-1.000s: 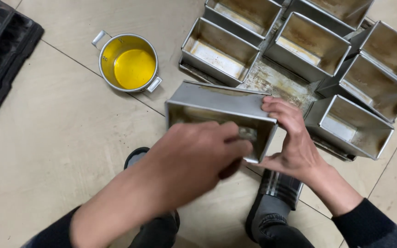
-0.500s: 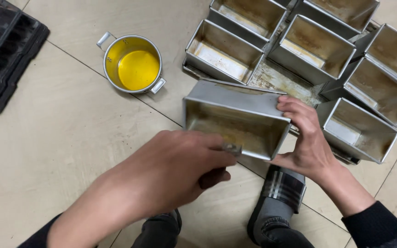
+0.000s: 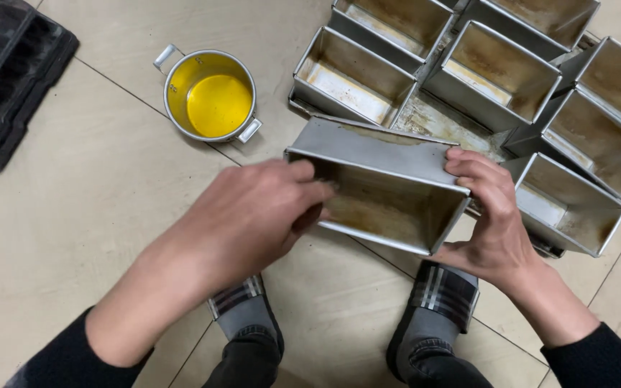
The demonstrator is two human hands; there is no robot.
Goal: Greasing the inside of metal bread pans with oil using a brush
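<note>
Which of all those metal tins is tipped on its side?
The tin held between both hands, its opening facing the camera. The other tins sit upright on the floor behind it.

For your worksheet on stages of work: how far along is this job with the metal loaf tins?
Done: cannot tell; the other tins show no clear coating. In hand: the right hand grips the tilted tin, the left hand reaches inside it. The pot holds yellow liquid.

Dull metal tins on a smooth tiled floor

The loaf tin (image 3: 389, 190) is matt grey metal, stained brown inside; the pot (image 3: 210, 97) is metal; the tray (image 3: 8, 79) is matt black plastic.
</note>
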